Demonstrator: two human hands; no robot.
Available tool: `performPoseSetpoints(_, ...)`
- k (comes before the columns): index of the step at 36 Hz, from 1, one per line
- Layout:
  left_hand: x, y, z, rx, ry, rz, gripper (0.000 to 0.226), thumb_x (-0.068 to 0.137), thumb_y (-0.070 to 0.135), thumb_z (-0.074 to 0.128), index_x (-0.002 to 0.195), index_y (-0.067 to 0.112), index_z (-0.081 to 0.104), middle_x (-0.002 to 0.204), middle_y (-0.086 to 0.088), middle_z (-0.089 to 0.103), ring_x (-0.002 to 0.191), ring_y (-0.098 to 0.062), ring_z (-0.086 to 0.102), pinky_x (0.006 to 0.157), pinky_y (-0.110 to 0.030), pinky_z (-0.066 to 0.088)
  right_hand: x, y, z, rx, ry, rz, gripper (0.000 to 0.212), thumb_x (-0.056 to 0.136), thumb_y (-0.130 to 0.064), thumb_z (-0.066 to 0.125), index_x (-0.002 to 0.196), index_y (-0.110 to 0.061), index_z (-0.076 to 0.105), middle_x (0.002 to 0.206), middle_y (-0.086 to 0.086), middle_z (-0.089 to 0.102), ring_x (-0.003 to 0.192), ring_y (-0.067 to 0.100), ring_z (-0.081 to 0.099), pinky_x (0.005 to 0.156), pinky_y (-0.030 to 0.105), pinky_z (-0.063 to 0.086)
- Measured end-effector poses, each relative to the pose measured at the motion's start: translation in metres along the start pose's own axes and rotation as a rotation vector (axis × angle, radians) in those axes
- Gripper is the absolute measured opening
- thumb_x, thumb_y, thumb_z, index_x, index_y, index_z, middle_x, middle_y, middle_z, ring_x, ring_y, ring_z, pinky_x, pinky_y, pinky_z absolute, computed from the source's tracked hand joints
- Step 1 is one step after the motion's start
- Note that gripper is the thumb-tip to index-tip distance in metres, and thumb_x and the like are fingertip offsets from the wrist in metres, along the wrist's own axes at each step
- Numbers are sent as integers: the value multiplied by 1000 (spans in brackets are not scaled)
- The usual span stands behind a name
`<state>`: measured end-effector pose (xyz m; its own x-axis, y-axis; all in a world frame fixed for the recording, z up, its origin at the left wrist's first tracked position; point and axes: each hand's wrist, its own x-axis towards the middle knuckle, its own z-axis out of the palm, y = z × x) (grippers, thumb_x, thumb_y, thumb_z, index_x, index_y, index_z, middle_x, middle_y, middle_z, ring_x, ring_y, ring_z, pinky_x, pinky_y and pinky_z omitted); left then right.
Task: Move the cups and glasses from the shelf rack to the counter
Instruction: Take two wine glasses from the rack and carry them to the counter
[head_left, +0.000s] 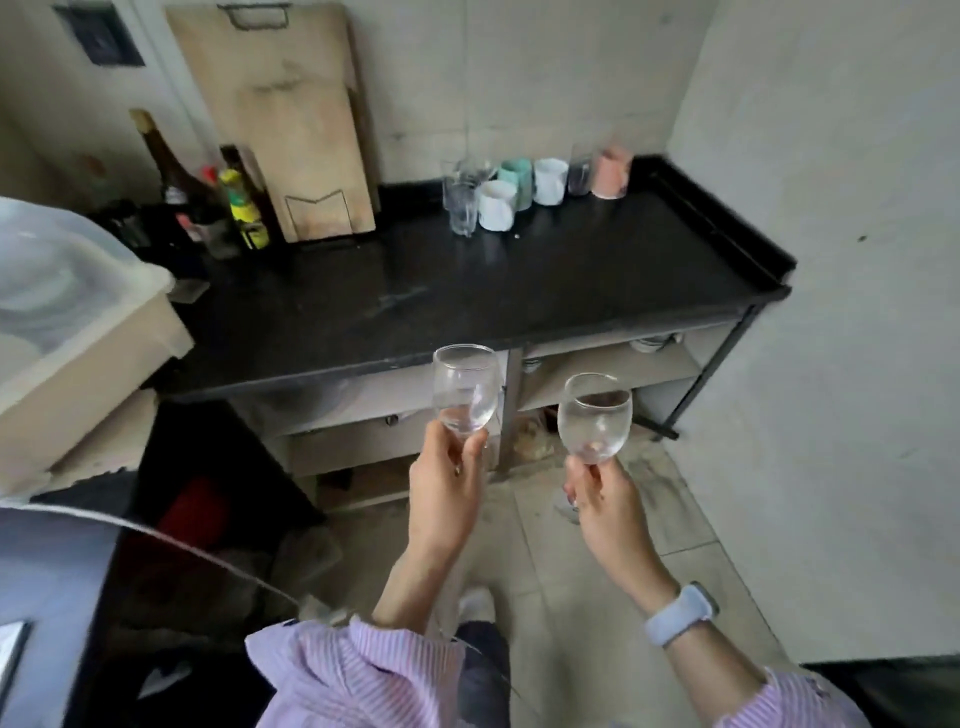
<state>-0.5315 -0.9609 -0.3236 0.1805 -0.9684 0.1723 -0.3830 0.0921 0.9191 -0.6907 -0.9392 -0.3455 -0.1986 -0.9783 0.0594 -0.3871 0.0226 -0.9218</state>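
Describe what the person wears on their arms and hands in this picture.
Both arms wear loose lilac sleeves with fine stripes, the left sleeve and the right sleeve pushed up so the forearms are bare. The right wrist carries a watch with a pale blue band. The left hand and right hand are bare, with no gloves.

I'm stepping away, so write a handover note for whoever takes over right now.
Left hand: holds a wine glass upright by the stem.
Right hand: holds a second wine glass the same way.
Both are in the air short of the black counter.
Done: a cluster of cups and glasses stands at the counter's back edge.
Left: set both wine glasses down.
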Motion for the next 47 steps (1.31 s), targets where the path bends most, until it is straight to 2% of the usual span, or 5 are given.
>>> performPoseSetpoints(9,169,-2,48,-21,-45,23,5,92,21,50,89,19,46,65,9,54,55,-3,52,48,-11,41,174,-10,14,-15,-11,-32,23,94,-17,46,72,-10,49,61,0,52,57,12,50,55,11,37)
performPoseSetpoints(17,283,-5,123,-93,-162,-78,5,91,27,51,89,24,47,67,-2,58,55,-9,56,50,-15,46,305,15,1,34,50,28,26,94,-22,46,70,-32,46,60,-3,52,58,15,53,58,21,42)
performPoseSetpoints(25,393,-26,227,-54,-89,-146,10,84,23,64,91,18,58,83,1,61,70,4,56,63,-6,43,450,64,-9,14,12,98,13,92,-20,52,80,-23,54,71,-8,59,67,-8,59,63,3,42)
performPoseSetpoints(32,488,-57,319,53,-55,-252,14,80,26,68,86,17,61,87,-3,63,74,-7,57,63,-8,43,576,108,-12,-119,11,111,15,85,-15,62,79,0,61,79,-1,49,86,28,57,78,34,46)
performPoseSetpoints(47,606,-131,404,89,-36,-299,11,85,32,60,88,23,56,69,18,58,69,0,58,64,-18,46,734,172,34,-54,25,160,16,82,-19,66,79,-4,69,80,16,69,76,19,63,65,13,44)
